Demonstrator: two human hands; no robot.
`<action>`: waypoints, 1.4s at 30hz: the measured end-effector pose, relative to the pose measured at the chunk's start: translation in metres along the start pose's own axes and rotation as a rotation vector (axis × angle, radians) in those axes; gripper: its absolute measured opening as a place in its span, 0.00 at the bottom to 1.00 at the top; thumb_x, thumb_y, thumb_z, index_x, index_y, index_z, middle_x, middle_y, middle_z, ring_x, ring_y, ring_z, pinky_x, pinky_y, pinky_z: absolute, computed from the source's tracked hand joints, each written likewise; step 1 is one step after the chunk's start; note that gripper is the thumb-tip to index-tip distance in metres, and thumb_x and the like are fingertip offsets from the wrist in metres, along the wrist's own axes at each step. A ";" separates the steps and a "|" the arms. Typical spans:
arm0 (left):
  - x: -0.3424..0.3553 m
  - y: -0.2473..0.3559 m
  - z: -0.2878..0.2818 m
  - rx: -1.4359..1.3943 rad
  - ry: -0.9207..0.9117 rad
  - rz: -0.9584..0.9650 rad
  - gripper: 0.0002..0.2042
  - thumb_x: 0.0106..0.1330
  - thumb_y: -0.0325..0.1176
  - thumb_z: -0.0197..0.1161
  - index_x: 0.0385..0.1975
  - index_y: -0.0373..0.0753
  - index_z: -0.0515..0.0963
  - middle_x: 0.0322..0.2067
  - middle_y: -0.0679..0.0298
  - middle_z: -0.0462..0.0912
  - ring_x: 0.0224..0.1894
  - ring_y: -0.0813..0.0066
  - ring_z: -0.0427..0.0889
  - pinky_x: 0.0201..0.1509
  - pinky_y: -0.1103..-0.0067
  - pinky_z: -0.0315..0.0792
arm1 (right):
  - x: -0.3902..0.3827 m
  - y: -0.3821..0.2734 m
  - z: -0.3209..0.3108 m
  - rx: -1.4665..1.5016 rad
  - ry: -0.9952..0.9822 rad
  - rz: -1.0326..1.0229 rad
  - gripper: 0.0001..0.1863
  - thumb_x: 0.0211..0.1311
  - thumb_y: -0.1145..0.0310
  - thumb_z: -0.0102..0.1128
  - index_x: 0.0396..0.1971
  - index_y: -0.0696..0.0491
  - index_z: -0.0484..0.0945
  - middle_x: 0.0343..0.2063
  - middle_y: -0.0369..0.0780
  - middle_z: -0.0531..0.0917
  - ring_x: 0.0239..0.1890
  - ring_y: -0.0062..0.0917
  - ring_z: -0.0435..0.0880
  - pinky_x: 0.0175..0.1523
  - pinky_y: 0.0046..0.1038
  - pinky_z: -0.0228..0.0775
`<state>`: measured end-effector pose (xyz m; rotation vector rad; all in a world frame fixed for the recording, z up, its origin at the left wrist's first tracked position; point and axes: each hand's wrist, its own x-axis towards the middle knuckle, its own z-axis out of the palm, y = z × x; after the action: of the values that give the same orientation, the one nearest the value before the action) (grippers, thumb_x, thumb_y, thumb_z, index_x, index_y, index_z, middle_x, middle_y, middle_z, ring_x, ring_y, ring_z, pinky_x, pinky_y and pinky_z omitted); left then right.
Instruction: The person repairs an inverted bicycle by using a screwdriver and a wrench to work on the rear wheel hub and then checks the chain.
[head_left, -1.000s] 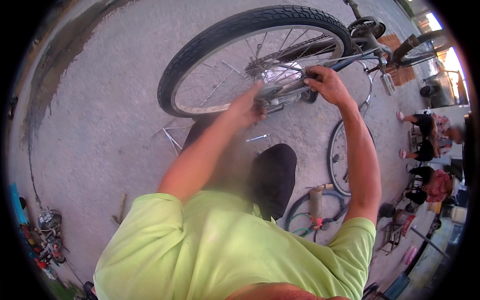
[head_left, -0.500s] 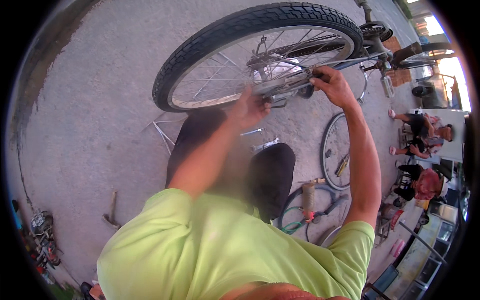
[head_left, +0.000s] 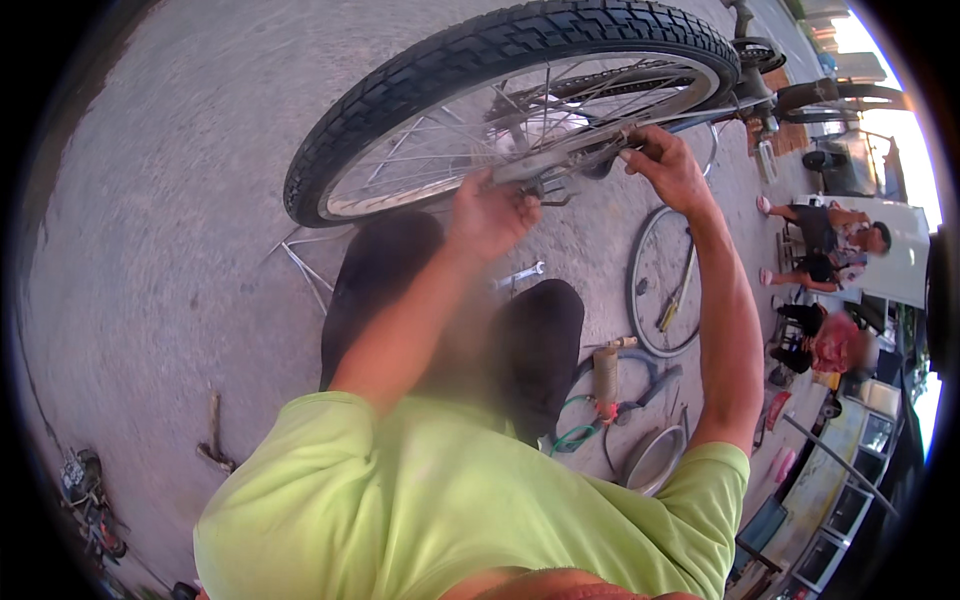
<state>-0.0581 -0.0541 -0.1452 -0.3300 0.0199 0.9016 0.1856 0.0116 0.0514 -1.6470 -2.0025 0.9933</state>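
Beside the wheel (head_left: 522, 128), a bar (head_left: 560, 158) is seemingly being adjusted: its far end is being pinched by the right hand (head_left: 665, 172); at its near end the left hand (head_left: 490, 215) is being held, fingers curled, grip unclear. Steady alignment is probably being called for.

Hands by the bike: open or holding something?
Left hand: partly closed by the wheel; grip unclear.
Right hand: partly closed at a metal bar; grip unclear.

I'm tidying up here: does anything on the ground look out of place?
Two loose tools stand out: a wrench lies by the person's right knee, and a yellow-handled tool lies inside a thin hoop. They look odd because they're scattered, not kept together.
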 end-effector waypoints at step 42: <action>0.037 -0.010 -0.039 -0.128 -0.445 -0.095 0.28 0.66 0.58 0.58 0.56 0.41 0.76 0.48 0.62 0.80 0.31 0.70 0.71 0.47 0.67 0.69 | 0.001 -0.008 -0.009 -0.089 -0.029 0.144 0.14 0.63 0.73 0.68 0.48 0.57 0.84 0.30 0.31 0.85 0.32 0.13 0.78 0.41 0.20 0.71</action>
<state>-0.0227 -0.0431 -0.1849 -0.2408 -0.4620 0.8671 0.1858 0.0150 0.0631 -1.8568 -1.9962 0.9954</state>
